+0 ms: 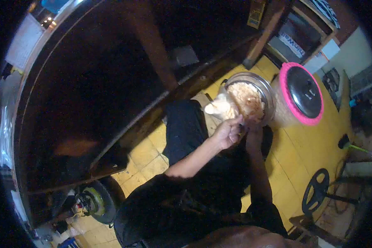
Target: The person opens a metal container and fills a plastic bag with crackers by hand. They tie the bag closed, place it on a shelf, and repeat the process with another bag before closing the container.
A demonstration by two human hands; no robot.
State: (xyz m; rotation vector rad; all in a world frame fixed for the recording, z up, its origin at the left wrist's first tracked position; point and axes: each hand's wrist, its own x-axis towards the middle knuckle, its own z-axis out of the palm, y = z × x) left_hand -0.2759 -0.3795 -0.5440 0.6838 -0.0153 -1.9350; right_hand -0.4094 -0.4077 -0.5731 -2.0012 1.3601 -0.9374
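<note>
A round metal bowl (pixel 270 93) full of pale, light-brown pieces sits in front of me, near my knees. At its left side is a bright whitish bundle (pixel 219 106), perhaps a plastic bag, though glare hides its detail. My left hand (pixel 228 134) is closed at the bowl's near edge, just below that bundle. Its fingers are curled and pressed together, and what they pinch is too small to make out. Beside it, my right hand (pixel 254 129) is in shadow at the bowl's near rim. The fingers of this hand are too dark to read.
Right of the bowl stands a clear container with a pink-rimmed dark lid (pixel 304 91). A dark wooden furniture piece (pixel 111 91) fills the left. Yellow tiles (pixel 293 153) cover the floor. At right are a black wheel-like part (pixel 316 191) and a green-handled brush (pixel 345 142).
</note>
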